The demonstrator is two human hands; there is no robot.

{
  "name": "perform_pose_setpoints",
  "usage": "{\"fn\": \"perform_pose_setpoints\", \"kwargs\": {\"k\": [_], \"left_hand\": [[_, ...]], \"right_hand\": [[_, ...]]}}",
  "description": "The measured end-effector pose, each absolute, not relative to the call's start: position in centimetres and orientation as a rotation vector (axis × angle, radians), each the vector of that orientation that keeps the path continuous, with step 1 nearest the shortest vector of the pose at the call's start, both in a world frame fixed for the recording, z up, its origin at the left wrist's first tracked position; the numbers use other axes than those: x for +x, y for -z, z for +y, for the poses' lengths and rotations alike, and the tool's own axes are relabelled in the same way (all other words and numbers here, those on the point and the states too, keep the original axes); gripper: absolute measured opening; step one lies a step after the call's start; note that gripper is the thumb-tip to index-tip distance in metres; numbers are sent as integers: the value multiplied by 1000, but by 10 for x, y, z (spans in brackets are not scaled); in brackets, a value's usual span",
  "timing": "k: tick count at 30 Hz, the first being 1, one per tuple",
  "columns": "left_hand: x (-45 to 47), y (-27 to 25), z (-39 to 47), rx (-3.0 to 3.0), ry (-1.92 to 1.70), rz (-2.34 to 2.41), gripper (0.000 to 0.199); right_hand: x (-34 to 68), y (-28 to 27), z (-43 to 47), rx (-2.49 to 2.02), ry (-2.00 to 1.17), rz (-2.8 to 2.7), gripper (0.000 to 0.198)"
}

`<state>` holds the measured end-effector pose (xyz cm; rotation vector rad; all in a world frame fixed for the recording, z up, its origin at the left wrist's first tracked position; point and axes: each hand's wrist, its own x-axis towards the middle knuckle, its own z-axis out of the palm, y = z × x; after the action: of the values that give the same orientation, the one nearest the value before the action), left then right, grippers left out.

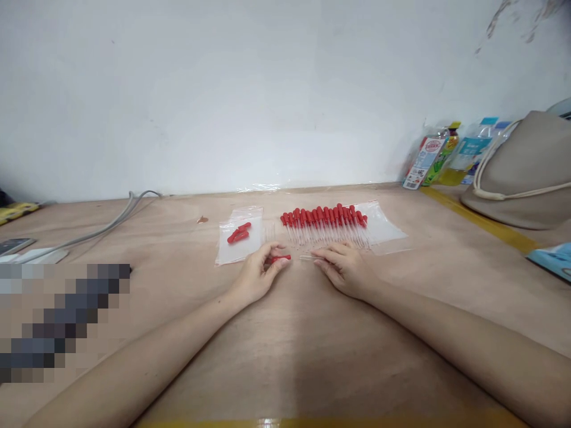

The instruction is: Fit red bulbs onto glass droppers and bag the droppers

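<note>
Between the thumb and fingers of my left hand is a red rubber dropper bulb, its open end facing right. My right hand pinches a clear glass dropper tube, whose end points left at the bulb across a small gap. Just beyond my hands lies a row of assembled droppers with red bulbs and clear tips. A few loose red bulbs rest on a clear plastic bag left of the row. Some bare glass tubes lie beside that bag.
Another plastic bag lies at the right end of the row. Bottles and a carton stand against the wall, beside a beige drawstring bag. A grey cable crosses the left of the wooden table, near a phone.
</note>
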<state>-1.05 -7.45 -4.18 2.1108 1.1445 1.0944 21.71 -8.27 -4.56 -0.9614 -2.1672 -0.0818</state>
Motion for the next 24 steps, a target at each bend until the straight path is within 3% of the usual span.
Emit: {"fn": "perform_pose_setpoints", "kwargs": {"k": [24], "left_hand": [[-8, 31, -84, 2349, -947, 1089, 15]], "right_hand": [[208, 42, -79, -766, 22, -2282, 24]]}}
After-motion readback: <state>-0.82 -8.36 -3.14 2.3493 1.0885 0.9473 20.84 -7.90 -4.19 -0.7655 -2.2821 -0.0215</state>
